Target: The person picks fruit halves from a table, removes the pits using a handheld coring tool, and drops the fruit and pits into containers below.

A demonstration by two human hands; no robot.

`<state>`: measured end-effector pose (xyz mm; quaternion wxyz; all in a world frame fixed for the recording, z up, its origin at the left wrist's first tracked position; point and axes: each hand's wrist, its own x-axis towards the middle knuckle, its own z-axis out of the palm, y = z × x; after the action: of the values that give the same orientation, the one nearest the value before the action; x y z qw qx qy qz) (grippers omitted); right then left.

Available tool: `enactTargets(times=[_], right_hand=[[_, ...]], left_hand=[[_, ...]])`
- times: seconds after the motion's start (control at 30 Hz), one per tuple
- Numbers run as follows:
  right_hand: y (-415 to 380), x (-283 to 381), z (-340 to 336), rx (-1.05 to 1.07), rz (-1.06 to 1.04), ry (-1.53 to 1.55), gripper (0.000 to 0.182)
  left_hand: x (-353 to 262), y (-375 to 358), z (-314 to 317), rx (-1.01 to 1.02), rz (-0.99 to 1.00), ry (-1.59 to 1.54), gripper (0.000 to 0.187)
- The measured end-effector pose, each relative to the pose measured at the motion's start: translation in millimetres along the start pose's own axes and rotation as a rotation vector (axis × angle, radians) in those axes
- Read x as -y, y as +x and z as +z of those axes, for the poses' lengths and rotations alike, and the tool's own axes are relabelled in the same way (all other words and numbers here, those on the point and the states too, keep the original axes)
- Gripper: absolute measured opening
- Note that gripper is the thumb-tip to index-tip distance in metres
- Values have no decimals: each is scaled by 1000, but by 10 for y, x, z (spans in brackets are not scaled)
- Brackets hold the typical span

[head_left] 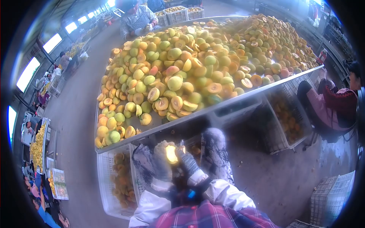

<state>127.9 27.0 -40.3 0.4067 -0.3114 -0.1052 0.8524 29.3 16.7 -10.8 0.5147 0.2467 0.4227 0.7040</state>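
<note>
Bright windows line the far left wall of this big packing hall, and the long metal table [197, 112] is heaped with peaches [178, 72], some whole, many already halved. Down at the near edge, both gloved hands sit close together below the table rim. The left hand [161, 161] and right hand [186, 159] meet around one yellow peach half [171, 154], which glows between the two grips, just under the table's lip. The left grip is closed round the fruit from the side; the right grip presses in against it, and something thin pokes up by the right fingers, too blurred to name. White crates [114, 178] of cut fruit stand under the table, partly hidden by the sleeves. A seated co-worker [334, 102] at the right end is cut off by the picture's dark rim, and another person [137, 19] stands at the far side.
</note>
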Motion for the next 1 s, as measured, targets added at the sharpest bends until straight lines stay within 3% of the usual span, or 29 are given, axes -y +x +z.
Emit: enactTargets(times=[0.03,0.1,0.13,0.17,0.23,0.27,0.3,0.37,0.4,0.43,0.5,0.53,0.6,0.7,0.73,0.8,0.83,0.9,0.93,1.0], right_hand=[[-84,64,85,0,4,3,41],[-418,269,321,91,-157,-555,44],[-33,-147,-261,223,-314,-913,50],[-83,-129,-290,242,-303,-921,50],[-259,-22,-256,193,-769,-1523,33],[-316,-5,-265,145,-1015,-1809,30],[-337,-2,-298,144,-1009,-1806,30],[-365,55,-349,253,-630,-1474,30],[-796,438,236,124,-324,-1296,31],[-757,364,149,117,-324,-1297,31],[-636,177,-63,216,-688,-1586,30],[-615,150,-119,212,-687,-1587,30],[-613,148,-151,377,-506,-1602,63],[-501,-100,-293,346,-611,-1576,57],[-446,-157,-335,341,-611,-1573,57],[-405,-194,-335,221,-432,-1147,27],[-396,-238,-318,216,-433,-1146,27],[-450,-193,-100,-141,73,-696,31],[-450,-202,-133,-142,72,-694,31],[-469,-196,-214,10,-141,-843,32]], left_hand=[[62,-49,6,-160,-7,85,31],[-40,-189,79,-232,-71,-188,35],[153,-34,-225,-242,-79,-266,36],[119,-50,-240,-257,-64,-272,36],[10,-45,-258,-260,-285,-397,38],[35,-15,-308,-196,-254,-355,42],[53,-14,-367,-199,-258,-352,42],[108,5,-401,-103,-328,-348,43],[156,15,-389,-138,-355,-388,45],[116,-32,-303,-134,-361,-390,45],[-15,-177,-69,-216,-276,-244,35],[300,-119,-171,-214,-278,-245,35],[1115,49,-513,-647,623,609,24],[322,-240,98,-483,476,622,23],[351,-217,43,-479,475,625,23],[374,-154,-68,-455,527,791,18],[366,-138,-137,-450,525,792,18],[175,-139,-77,-192,794,1167,14],[133,-181,-2,-189,794,1168,14],[103,-251,141,-342,305,532,17]])
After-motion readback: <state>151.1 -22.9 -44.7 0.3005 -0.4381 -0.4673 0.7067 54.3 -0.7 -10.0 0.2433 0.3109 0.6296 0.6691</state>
